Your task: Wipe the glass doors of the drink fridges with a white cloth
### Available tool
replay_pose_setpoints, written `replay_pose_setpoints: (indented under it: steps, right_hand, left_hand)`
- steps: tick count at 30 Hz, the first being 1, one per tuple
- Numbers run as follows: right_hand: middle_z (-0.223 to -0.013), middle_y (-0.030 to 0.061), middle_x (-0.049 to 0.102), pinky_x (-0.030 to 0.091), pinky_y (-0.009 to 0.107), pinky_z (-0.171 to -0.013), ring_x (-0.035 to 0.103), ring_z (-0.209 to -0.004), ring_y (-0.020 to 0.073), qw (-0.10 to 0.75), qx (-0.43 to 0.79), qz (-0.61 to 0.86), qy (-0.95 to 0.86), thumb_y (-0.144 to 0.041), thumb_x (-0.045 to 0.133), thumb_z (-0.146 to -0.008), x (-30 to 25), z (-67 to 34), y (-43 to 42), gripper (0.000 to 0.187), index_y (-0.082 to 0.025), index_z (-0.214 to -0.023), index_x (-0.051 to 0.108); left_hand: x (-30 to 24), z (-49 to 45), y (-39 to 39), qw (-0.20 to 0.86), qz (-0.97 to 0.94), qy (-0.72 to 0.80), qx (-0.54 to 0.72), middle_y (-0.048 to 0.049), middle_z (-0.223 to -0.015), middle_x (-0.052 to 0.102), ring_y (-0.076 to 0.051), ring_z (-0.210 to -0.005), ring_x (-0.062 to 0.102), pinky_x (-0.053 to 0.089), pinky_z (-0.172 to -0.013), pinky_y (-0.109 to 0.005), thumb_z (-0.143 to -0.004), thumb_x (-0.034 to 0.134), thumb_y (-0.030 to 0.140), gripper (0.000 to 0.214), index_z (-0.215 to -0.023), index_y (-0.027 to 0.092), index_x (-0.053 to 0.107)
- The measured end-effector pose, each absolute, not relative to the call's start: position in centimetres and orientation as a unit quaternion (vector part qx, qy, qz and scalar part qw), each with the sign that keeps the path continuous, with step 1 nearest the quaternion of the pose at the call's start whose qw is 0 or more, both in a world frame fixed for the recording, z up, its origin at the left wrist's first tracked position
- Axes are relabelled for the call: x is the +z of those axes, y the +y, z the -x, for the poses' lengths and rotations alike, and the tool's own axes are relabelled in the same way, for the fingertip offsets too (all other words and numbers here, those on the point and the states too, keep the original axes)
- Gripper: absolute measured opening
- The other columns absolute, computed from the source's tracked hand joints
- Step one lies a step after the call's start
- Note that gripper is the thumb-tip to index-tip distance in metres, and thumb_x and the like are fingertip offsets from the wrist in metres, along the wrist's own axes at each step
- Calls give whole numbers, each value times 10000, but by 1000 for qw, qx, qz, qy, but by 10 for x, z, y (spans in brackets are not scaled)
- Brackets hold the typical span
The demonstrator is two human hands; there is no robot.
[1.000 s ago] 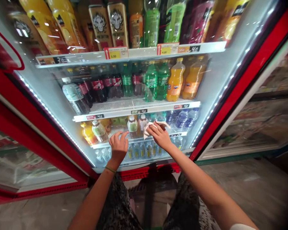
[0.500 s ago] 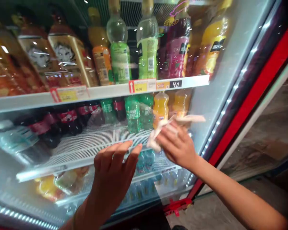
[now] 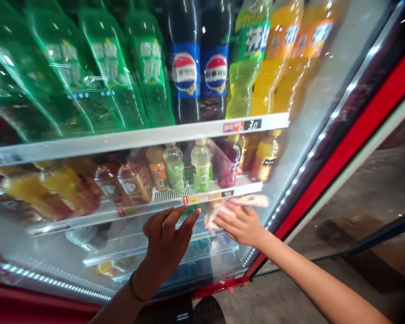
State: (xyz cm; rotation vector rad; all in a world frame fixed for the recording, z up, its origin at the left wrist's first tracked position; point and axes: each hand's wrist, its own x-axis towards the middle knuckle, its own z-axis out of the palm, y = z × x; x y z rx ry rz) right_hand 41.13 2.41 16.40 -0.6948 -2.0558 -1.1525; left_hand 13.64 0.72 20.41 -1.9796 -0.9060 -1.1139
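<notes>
My right hand (image 3: 246, 228) presses a crumpled whitish cloth (image 3: 216, 217) under its fingers, just below the front edge of a shelf (image 3: 175, 204) in a lit drinks cooler. Another flap of the cloth sticks out to the right above the knuckles; it is blurred. To the left, my left hand (image 3: 168, 238) is raised with fingers bent and apart, holding nothing. A dark band circles its wrist. Whether its fingertips touch anything I cannot tell. Faint reflections show in front of the bottles, as on a glass pane.
Large green bottles (image 3: 151, 76), cola bottles (image 3: 185, 72) and orange drinks (image 3: 280, 63) fill the upper shelf. Smaller juice bottles (image 3: 200, 168) stand below. The cooler's red frame (image 3: 351, 144) slopes along the right. A shoe (image 3: 209, 310) shows at the bottom.
The view has tilted up, bringing a higher shelf of large bottles into sight. Both hands now appear beside the juice shelf's front edge, higher on the cooler; the cloth remains in the right hand.
</notes>
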Motion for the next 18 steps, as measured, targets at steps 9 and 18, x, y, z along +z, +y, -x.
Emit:
replay_pose_setpoints:
  steps: [9, 18]
  right_hand:
    - [-1432, -16, 647, 420, 361, -1115, 424, -1477, 196, 287, -413, 273, -820, -247, 522, -985, 263, -389, 23, 401, -310, -1363, 641]
    - [-1441, 13, 640, 433, 413, -1099, 498, -1422, 236, 265, -384, 311, -828, -254, 549, -981, 291, -378, 21, 459, -350, -1429, 583]
  left_hand:
    - [325, -123, 1, 326, 766, -381, -403, -62, -1180, 635, -240, -1129, 521, 357, -1012, -386, -852, 781, 273, 401, -1236, 348, 694]
    - [354, -119, 3, 328, 754, -379, -425, -115, -1246, 583, -284, -1191, 511, 355, -1055, -434, -873, 725, 236, 463, -1327, 293, 649]
